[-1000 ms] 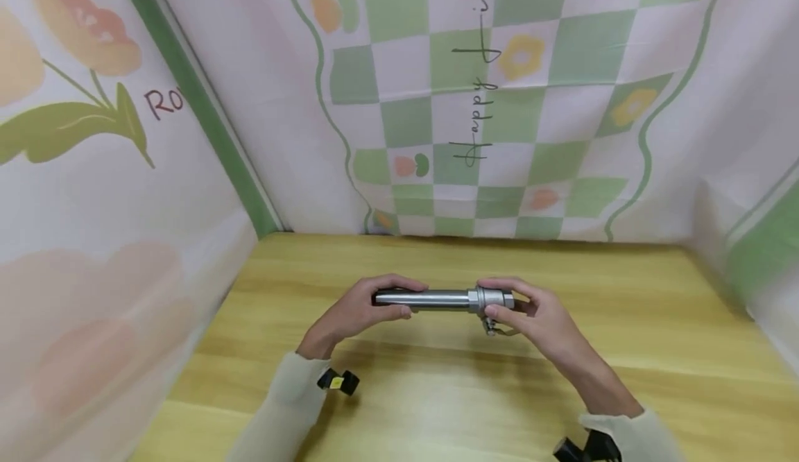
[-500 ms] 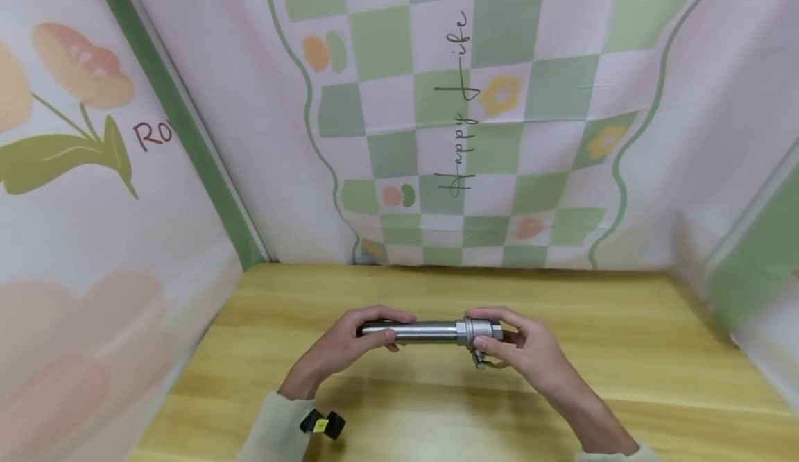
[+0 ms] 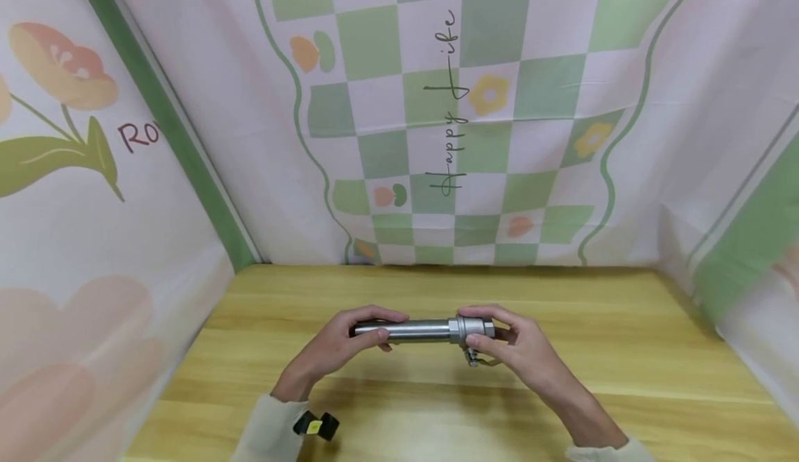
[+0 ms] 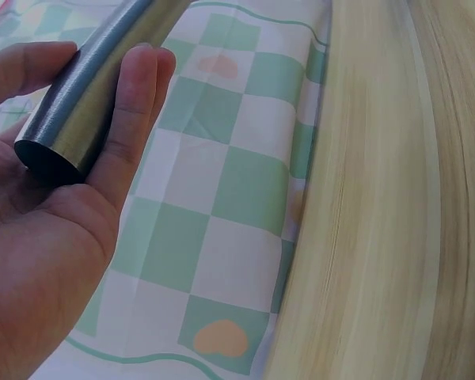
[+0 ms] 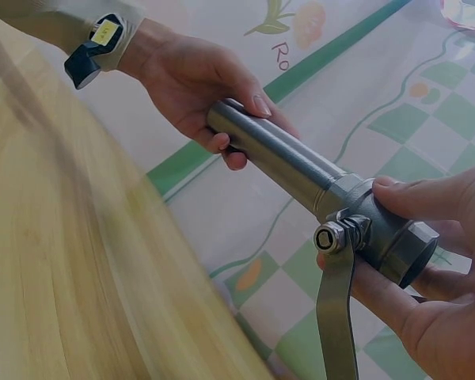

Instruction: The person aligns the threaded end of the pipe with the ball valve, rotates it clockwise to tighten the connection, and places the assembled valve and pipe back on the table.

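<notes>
A shiny steel pipe [image 3: 418, 331] lies level across both hands, joined at its right end to a metal ball valve [image 3: 472, 327]. My left hand [image 3: 333, 340] holds the pipe's free left end between thumb and fingers; in the left wrist view the pipe's end [image 4: 51, 162] faces the palm. My right hand [image 3: 530, 347] grips the valve body, thumb on the near side and fingers on the far side. From the valve's stem nut [image 5: 330, 237], a flat lever handle [image 5: 336, 317] hangs down in the right wrist view. Pipe and valve are held above the wooden table [image 3: 287, 295].
Behind the table's far edge hangs a green-and-white checkered cloth [image 3: 424, 150] with printed lettering. A flower-printed cloth [image 3: 56, 240] covers the left side, and another pale cloth [image 3: 743, 240] borders the right. A black wrist device [image 3: 316, 426] sits at the left sleeve.
The head view has tilted up and turned slightly right, so hands, pipe and table appear lower and a little left. Both grips look the same, and the pipe and valve stay joined.
</notes>
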`<state>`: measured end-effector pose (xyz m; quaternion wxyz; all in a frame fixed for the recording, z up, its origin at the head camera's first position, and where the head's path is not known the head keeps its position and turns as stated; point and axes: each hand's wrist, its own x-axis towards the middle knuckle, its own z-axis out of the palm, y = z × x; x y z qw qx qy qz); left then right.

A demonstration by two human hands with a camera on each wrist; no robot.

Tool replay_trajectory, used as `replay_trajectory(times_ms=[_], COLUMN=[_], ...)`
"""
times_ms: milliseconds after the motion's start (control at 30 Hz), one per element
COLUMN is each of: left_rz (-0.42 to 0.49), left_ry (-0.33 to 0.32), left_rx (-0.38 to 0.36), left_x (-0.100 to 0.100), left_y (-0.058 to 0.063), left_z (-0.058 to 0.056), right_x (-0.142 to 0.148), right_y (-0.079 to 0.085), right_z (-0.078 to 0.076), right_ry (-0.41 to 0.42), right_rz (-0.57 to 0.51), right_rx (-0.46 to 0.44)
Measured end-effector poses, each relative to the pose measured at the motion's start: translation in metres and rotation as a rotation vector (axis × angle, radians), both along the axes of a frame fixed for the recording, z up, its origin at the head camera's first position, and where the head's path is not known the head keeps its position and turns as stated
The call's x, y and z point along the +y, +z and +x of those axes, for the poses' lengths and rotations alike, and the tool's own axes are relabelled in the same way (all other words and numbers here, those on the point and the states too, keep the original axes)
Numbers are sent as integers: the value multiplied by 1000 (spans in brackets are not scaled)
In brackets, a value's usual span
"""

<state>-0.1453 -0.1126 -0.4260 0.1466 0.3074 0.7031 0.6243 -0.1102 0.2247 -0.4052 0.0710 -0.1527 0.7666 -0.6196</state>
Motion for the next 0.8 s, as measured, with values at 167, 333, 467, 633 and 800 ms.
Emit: replay_trajectory(times_ms=[167, 333, 467, 633, 800], left_rz=[0, 1, -9, -17, -32], left_ry=[-3, -6, -2, 12, 27], left_rx=[7, -2, 6, 31, 22], left_x=[0, -2, -2, 0, -4], left_y=[1, 1, -1, -2, -1], left_z=[0, 0, 0, -2, -1], right_x=[0, -1, 0, 1, -1], right_y=[1, 1, 0, 1, 1], right_z=[0, 0, 1, 0, -2], right_ry=[4, 5, 6, 7, 3], right_rz=[-6, -5, 14, 22, 48], right_rx=[2, 9, 5, 5, 23])
